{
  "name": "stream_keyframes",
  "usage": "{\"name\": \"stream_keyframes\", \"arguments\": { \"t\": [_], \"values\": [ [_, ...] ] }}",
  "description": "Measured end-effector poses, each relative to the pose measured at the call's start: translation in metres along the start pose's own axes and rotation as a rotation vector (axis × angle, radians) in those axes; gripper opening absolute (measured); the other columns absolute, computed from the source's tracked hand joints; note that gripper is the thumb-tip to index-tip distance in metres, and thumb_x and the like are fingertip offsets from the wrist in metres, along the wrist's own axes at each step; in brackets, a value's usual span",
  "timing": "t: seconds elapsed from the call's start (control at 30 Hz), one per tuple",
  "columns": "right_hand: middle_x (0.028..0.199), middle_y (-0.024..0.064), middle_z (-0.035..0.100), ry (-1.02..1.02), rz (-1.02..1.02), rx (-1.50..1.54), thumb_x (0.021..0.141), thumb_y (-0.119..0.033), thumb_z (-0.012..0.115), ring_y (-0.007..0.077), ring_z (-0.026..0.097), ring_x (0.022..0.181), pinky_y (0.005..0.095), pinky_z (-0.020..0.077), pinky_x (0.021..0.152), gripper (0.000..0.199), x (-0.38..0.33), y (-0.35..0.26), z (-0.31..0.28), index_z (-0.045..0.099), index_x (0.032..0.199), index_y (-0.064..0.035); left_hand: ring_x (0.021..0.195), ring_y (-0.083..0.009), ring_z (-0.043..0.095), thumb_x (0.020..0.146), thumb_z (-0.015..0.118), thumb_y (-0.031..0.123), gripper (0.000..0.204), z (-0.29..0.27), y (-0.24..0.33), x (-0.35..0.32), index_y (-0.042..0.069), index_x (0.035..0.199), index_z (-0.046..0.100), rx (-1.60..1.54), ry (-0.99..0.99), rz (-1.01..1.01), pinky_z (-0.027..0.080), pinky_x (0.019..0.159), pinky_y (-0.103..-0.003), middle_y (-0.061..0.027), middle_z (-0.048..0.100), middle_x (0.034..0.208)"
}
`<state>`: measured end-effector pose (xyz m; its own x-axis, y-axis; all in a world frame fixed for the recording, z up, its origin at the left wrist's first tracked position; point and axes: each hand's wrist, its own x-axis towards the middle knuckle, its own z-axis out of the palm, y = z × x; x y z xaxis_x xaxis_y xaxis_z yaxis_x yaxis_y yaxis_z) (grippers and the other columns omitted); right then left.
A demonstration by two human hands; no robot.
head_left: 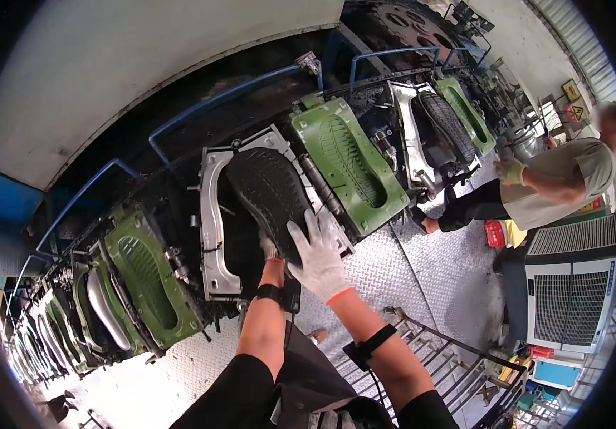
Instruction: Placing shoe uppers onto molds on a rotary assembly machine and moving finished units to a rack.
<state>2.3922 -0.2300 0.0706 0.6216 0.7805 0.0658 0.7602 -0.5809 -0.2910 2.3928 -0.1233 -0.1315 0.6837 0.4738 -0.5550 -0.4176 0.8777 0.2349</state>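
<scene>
Just left of the frame's centre, a black shoe sole (269, 186) sits over a silver mould (212, 214). The gloved right hand (319, 259) spreads its fingers at the sole's lower edge; the left hand (269, 249) is partly hidden, its fingers impossible to tell.

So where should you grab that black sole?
Probably the edges of the black sole at its narrower near end, from the person's side: that end points toward the person, near the left hand and right hand, while the silver frame borders its far end.
</scene>
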Motion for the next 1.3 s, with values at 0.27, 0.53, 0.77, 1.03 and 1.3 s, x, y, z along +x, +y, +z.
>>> {"name": "stream_keyframes", "arguments": {
  "t": [0.27,0.53,0.77,1.03,1.3],
  "values": [
    [0.141,0.0152,0.033,0.044,-0.098,0.09,0.065,-0.032,0.076,0.0407,0.034,0.124,0.05,0.0354,0.102,0.082,0.034,-0.005,0.003,0.04,0.136,-0.0168,0.114,-0.0274,0.052,0.097,0.038,0.041,0.047,-0.06,0.001,-0.01,0.009,0.129,0.05,0.11,0.031,-0.033,0.039,0.102,-0.039,-0.0077,0.057,0.123],
    [0.112,0.0128,0.062,0.174,0.239,1.563,0.084,-0.021,0.063,0.022,0.059,0.103,0.0285,0.0447,0.089,0.051,0.115,-0.004,-0.076,0.049,0.126,0.0039,0.113,-0.0273,0.052,0.097,0.038,0.04,0.045,-0.07,0.007,-0.059,0.009,0.127,0.051,0.172,0.07,-0.089,0.039,0.102,-0.039,-0.0077,0.057,0.122],
    [0.137,0.0174,0.045,-0.032,0.703,2.313,0.092,-0.02,0.045,0.0318,0.047,0.124,0.0473,0.0385,0.106,0.048,0.039,0.092,-0.087,0.038,0.135,0.0009,0.112,-0.0271,0.053,0.097,0.039,0.04,0.044,-0.055,0.024,-0.039,0.009,0.126,0.051,0.254,0.044,-0.07,0.04,0.101,-0.039,-0.0078,0.057,0.121],
    [0.135,0.0134,0.048,0.121,0.757,2.325,0.086,-0.028,0.048,0.0328,0.05,0.122,0.0531,0.0424,0.098,0.054,-0.04,0.225,-0.157,0.039,0.136,-0.0102,0.104,-0.0241,0.057,0.096,0.043,0.031,0.037,0.005,0.044,-0.005,0.003,0.12,0.052,0.349,0.057,0.217,0.045,0.093,-0.037,-0.0114,0.058,0.114],
    [0.132,0.0113,0.051,0.41,0.528,2.394,0.083,-0.028,0.051,0.0375,0.044,0.126,0.0357,0.0562,0.072,0.051,0.015,0.427,-0.218,0.049,0.129,-0.006,0.066,-0.0208,0.061,0.089,0.052,0.029,0.024,-0.103,-0.025,-0.133,0.006,0.086,0.061,0.475,0.658,0.144,0.048,0.057,-0.035,-0.0067,0.063,0.076]
  ]
}}
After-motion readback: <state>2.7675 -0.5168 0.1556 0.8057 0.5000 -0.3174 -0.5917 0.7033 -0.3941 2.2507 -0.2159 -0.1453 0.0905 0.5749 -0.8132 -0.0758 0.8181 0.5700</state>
